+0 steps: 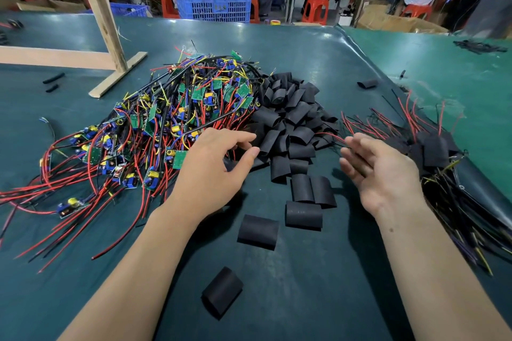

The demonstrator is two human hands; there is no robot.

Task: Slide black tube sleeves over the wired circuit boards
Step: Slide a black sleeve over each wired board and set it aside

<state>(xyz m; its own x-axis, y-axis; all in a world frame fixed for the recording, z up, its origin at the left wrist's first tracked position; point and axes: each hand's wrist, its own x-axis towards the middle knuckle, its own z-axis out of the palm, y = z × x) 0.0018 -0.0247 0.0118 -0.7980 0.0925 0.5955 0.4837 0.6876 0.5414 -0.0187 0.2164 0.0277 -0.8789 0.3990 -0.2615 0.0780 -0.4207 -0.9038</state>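
A big heap of wired circuit boards [166, 119], green boards with red, black and yellow wires, covers the table's left middle. Beside it on the right lies a pile of flat black tube sleeves [291, 119]. Loose sleeves lie nearer me, one [258, 231] in the centre and one [221, 291] lower down. A bundle of sleeved boards [435, 152] with trailing wires sits at the right. My left hand [213, 171] hovers at the seam between boards and sleeves, fingers loosely curved, holding nothing. My right hand [382, 171] is open, palm turned inward, next to the sleeved bundle.
The table is covered by a dark green mat [277, 299]. A wooden frame [108, 36] stands at the back left. A blue crate [213, 3] of parts sits past the far edge, with people seated on red stools behind. One stray sleeve [367, 83] lies far right.
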